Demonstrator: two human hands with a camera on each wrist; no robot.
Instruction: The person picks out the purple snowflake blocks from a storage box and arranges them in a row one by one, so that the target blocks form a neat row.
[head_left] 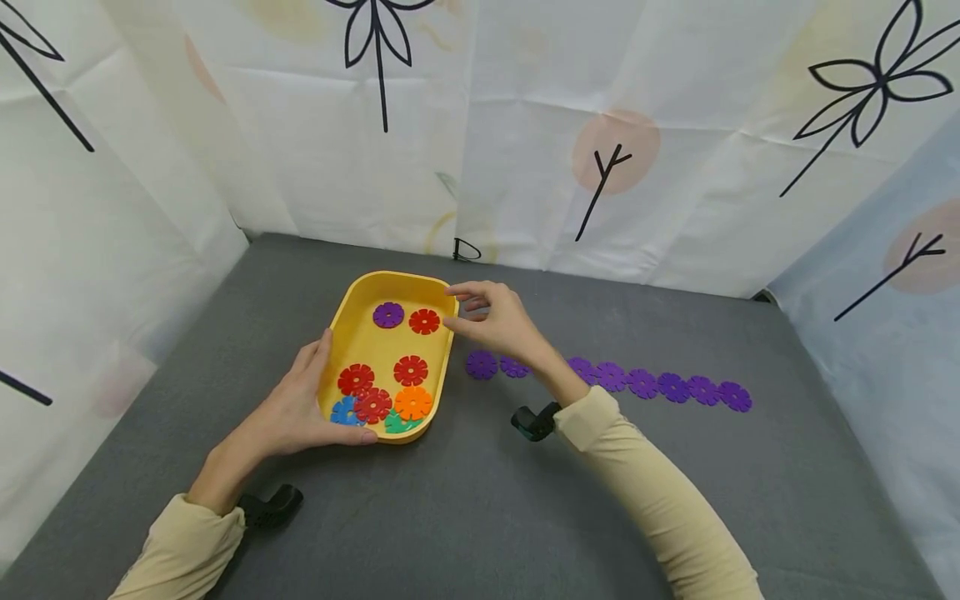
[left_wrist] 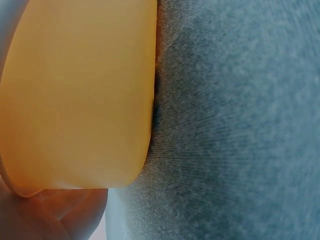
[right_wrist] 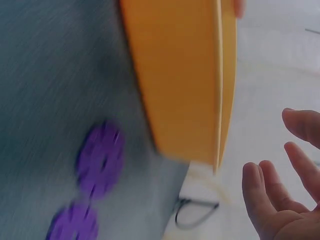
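Observation:
My left hand (head_left: 303,408) holds a yellow plastic tray (head_left: 336,333) by its left side and near corner, the thumb along the near rim. In the left wrist view the tray's outer wall (left_wrist: 80,100) fills much of the frame. Inside lie flower-shaped plastic discs: a purple disc (head_left: 387,315) and a red disc (head_left: 424,322) toward the far end, and more red ones, an orange disc (head_left: 413,403), a blue disc (head_left: 345,411) and a green disc (head_left: 401,422) toward the near end. My right hand (head_left: 495,317) hovers by the tray's right rim, fingers loosely bent, holding nothing.
A row of several purple discs (head_left: 642,383) lies on the grey table (head_left: 450,533) right of the tray, partly hidden behind my right forearm. A white patterned cloth (head_left: 525,150) hangs behind the table and along its sides.

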